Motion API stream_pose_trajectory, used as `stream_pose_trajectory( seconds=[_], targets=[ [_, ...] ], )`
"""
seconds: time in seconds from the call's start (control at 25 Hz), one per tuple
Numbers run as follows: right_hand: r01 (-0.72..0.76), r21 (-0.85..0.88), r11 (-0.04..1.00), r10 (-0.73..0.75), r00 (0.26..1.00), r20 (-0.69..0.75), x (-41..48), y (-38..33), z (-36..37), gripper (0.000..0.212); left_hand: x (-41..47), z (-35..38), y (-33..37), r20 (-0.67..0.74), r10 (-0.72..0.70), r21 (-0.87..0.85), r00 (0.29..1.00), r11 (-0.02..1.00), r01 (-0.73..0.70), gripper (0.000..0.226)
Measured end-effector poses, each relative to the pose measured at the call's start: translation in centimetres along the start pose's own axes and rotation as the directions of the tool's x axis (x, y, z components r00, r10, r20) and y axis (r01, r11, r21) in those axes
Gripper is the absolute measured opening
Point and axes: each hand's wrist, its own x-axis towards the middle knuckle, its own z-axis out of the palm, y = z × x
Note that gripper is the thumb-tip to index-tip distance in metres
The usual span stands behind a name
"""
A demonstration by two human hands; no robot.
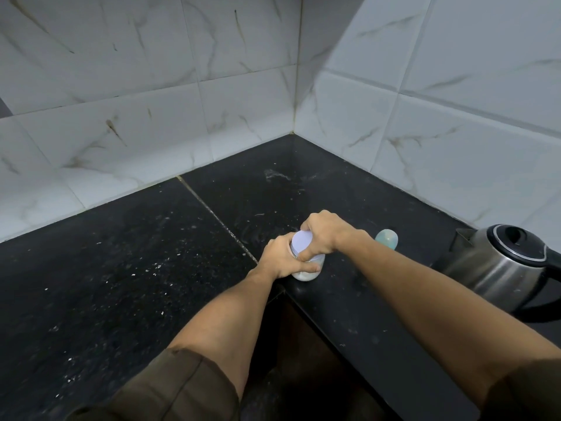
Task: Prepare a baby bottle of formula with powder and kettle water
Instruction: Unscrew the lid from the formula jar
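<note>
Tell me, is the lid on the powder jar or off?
On. The white lid sits on the powder jar, with the right hand gripping it.

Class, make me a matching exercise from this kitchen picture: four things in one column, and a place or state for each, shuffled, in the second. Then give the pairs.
Things:
1. jar
2. kettle
3. bottle
4. lid

Places or states:
A. steel, at the right edge of the counter
B. pale teal, behind the right wrist
C. white, under the right hand
D. holds white powder, steadied by the left hand

Pairs: 1-D, 2-A, 3-B, 4-C
</note>
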Motion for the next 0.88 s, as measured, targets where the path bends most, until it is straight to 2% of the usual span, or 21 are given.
stream_pose_trajectory(
  seconds=[0.24, 0.36, 0.56, 0.68, 0.72, 0.8, 0.88],
  targets=[
    [0.034, -0.039, 0.999, -0.033, 0.999, 0.021, -0.1, -0.3, -0.3, 0.048, -0.1, 0.3, -0.2, -0.029, -0.012, 0.017, 0.999, 1.0, 0.012, 0.076],
    [0.098, -0.133, 0.986, -0.087, 0.993, 0.084, -0.4, -0.4, -0.9, 0.052, 0.0, 0.2, -0.2, -0.006, 0.001, 0.022, 1.0, 1.0, -0.001, 0.076],
    [0.174, -0.126, 0.977, -0.143, 0.965, 0.22, 0.2, 0.6, -0.6, 0.085, 0.3, 0.1, -0.2, 0.027, -0.005, 0.008, 1.0, 1.0, 0.005, 0.084],
    [0.077, 0.001, 0.997, -0.076, 0.984, 0.159, 0.4, 0.9, -0.5, 0.11, 0.5, -0.1, -0.3, 0.035, 0.0, 0.012, 0.999, 1.0, -0.001, 0.083],
    [0.004, 0.024, 1.0, -0.007, 0.993, 0.117, 0.3, 0.8, -0.5, 0.109, 0.5, -0.1, -0.3, 0.038, 0.001, 0.007, 0.999, 1.0, -0.001, 0.081],
    [-0.125, -0.035, 0.992, 0.126, 0.991, 0.036, 0.1, 0.5, -0.4, 0.092, 0.5, -0.1, -0.4, 0.048, 0.003, 0.001, 0.999, 1.0, -0.003, 0.077],
    [-0.152, -0.05, 0.987, 0.153, 0.988, 0.011, 0.0, 0.2, 0.1, 0.073, 0.5, -0.2, -0.3, 0.06, 0.004, 0.009, 0.998, 1.0, -0.004, 0.075]
  ],
)
